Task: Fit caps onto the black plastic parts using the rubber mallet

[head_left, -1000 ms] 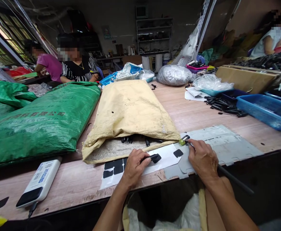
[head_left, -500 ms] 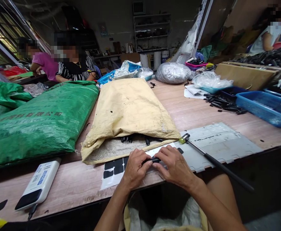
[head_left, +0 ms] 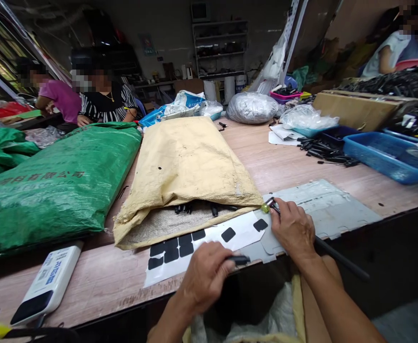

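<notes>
My left hand is closed around a small black tube-shaped part, whose end sticks out to the right over the table's front edge. With my right hand I grip a hammer close behind its head. The head is metal with a yellow-green tip, and the long black handle slants down past the table edge. Beyond my left hand lies a white sheet with black rounded-square stickers. A grey board lies under the hammer. The open mouth of a beige woven sack shows black parts inside.
A green sack and a white power bank lie to the left. Black parts, a blue tray and a cardboard box are at the right. Another open sack is below the table edge. Co-workers sit farther back.
My right hand has left the black part and moved right onto the hammer. My left hand keeps the part, now a little lower. More of the sticker sheet shows.
</notes>
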Demonstrator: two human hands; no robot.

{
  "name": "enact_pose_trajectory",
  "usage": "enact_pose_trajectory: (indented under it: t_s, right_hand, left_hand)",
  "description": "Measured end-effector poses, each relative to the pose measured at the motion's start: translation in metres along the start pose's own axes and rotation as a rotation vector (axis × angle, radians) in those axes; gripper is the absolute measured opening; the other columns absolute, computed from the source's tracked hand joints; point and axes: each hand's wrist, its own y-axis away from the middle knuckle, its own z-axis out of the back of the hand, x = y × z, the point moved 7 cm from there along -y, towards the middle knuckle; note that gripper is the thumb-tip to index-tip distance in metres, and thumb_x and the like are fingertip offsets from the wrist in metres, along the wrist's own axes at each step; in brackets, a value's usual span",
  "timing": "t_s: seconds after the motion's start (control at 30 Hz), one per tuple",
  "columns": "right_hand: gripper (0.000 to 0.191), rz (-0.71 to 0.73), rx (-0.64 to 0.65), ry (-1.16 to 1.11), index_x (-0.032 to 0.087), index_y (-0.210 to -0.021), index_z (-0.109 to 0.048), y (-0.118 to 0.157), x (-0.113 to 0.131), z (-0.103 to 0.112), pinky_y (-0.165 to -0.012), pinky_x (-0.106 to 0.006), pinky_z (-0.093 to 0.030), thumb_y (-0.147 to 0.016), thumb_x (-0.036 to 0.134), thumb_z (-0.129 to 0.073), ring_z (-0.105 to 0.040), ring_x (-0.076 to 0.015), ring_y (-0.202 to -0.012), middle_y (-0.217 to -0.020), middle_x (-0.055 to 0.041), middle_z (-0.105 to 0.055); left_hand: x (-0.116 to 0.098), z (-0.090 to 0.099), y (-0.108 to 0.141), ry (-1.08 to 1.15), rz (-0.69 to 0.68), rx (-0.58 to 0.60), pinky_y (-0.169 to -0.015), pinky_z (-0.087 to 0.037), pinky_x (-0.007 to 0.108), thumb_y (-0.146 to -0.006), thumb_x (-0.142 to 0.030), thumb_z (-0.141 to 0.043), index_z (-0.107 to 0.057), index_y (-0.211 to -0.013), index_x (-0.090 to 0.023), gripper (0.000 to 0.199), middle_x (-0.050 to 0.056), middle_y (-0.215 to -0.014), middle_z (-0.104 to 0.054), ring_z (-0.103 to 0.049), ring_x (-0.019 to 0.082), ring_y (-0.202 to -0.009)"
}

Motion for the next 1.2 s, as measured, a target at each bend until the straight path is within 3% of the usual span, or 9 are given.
enact_pose_trajectory:
  t_s: [0.13, 0.3, 0.47, 0.53, 0.63, 0.8, 0.97, 1.07, 1.2]
  right_hand:
    - [0.035, -0.013, 0.012, -0.006, 0.017, -0.128, -0.060, 0.000, 0.001, 0.000, -0.071, -0.036, -0.032, -0.099, 0.034, -0.050, -0.056, -0.0246, -0.087, -0.101, -0.0103, -0.065]
    - [0.035, -0.020, 0.021, -0.013, 0.017, -0.128, -0.060, -0.001, 0.000, 0.001, -0.071, -0.037, -0.032, -0.099, 0.033, -0.051, -0.055, -0.0251, -0.089, -0.101, -0.0103, -0.065]
    - [0.035, -0.020, 0.021, -0.003, 0.018, -0.129, -0.060, 0.001, 0.001, 0.001, -0.072, -0.037, -0.032, -0.099, 0.034, -0.051, -0.055, -0.0244, -0.089, -0.102, -0.0092, -0.065]
    - [0.035, -0.023, 0.018, 0.006, 0.018, -0.129, -0.060, 0.001, 0.001, 0.002, -0.073, -0.037, -0.031, -0.099, 0.034, -0.051, -0.055, -0.0241, -0.090, -0.102, -0.0086, -0.065]
    - [0.035, -0.025, 0.023, 0.020, 0.018, -0.129, -0.060, 0.001, 0.001, 0.002, -0.073, -0.036, -0.031, -0.099, 0.034, -0.051, -0.055, -0.0236, -0.090, -0.101, -0.0080, -0.064]
    - [0.034, -0.029, 0.029, 0.026, 0.018, -0.128, -0.060, 0.001, 0.002, 0.004, -0.073, -0.035, -0.029, -0.099, 0.034, -0.051, -0.055, -0.0234, -0.089, -0.101, -0.0082, -0.064]
    - [0.036, -0.032, 0.035, 0.021, 0.018, -0.130, -0.059, 0.001, 0.001, 0.004, -0.073, -0.036, -0.030, -0.099, 0.034, -0.052, -0.055, -0.0238, -0.090, -0.101, -0.0080, -0.064]
    - [0.035, -0.031, 0.037, 0.006, 0.018, -0.129, -0.060, 0.000, 0.001, 0.003, -0.073, -0.036, -0.031, -0.098, 0.033, -0.053, -0.054, -0.0238, -0.090, -0.101, -0.0081, -0.064]
    - [0.036, -0.035, 0.043, -0.004, 0.018, -0.130, -0.059, 0.000, 0.001, 0.002, -0.073, -0.036, -0.031, -0.098, 0.033, -0.053, -0.055, -0.0239, -0.091, -0.103, -0.0082, -0.065]
  left_hand:
    - [-0.017, -0.061, 0.029, 0.124, -0.009, 0.289, -0.076, -0.047, 0.033, -0.101, -0.042, -0.045, -0.071, -0.111, -0.027, 0.031, 0.006, -0.094, -0.074, -0.067, 0.022, -0.085]
    - [0.045, -0.130, 0.059, 0.060, 0.486, 0.442, -0.090, -0.052, 0.042, -0.095, -0.040, -0.052, -0.071, -0.115, -0.029, 0.030, 0.009, -0.111, -0.075, -0.069, 0.032, -0.108]
    - [0.083, -0.150, 0.071, 0.042, 0.665, 0.441, -0.104, -0.047, 0.052, -0.096, -0.034, -0.047, -0.059, -0.138, -0.027, 0.044, 0.015, -0.138, -0.064, -0.061, 0.036, -0.127]
    - [0.078, -0.142, 0.071, 0.017, 0.658, 0.436, -0.107, -0.045, 0.051, -0.095, -0.031, -0.048, -0.057, -0.141, -0.027, 0.047, 0.015, -0.145, -0.059, -0.058, 0.036, -0.132]
    - [0.043, -0.113, 0.061, 0.037, 0.537, 0.450, -0.104, -0.047, 0.045, -0.092, -0.036, -0.055, -0.063, -0.136, -0.026, 0.045, 0.012, -0.132, -0.069, -0.062, 0.034, -0.126]
    - [-0.017, -0.037, 0.012, 0.243, 0.257, 0.355, -0.070, -0.049, 0.025, -0.097, -0.039, -0.051, -0.076, -0.105, -0.025, 0.029, 0.000, -0.089, -0.076, -0.068, 0.018, -0.080]
    - [0.023, 0.049, -0.052, -0.100, 0.288, -0.220, -0.091, -0.048, 0.033, -0.096, -0.025, -0.050, -0.072, -0.110, -0.022, 0.026, 0.006, -0.110, -0.076, -0.067, 0.023, -0.101]
    - [0.049, 0.067, -0.080, -0.268, 0.325, -0.269, -0.088, -0.050, 0.036, -0.095, -0.022, -0.050, -0.070, -0.119, -0.023, 0.031, 0.008, -0.109, -0.075, -0.068, 0.025, -0.100]
    - [0.057, 0.079, -0.115, -0.353, 0.283, -0.293, -0.084, -0.052, 0.036, -0.096, -0.024, -0.048, -0.057, -0.141, -0.025, 0.046, 0.007, -0.100, -0.074, -0.068, 0.026, -0.093]
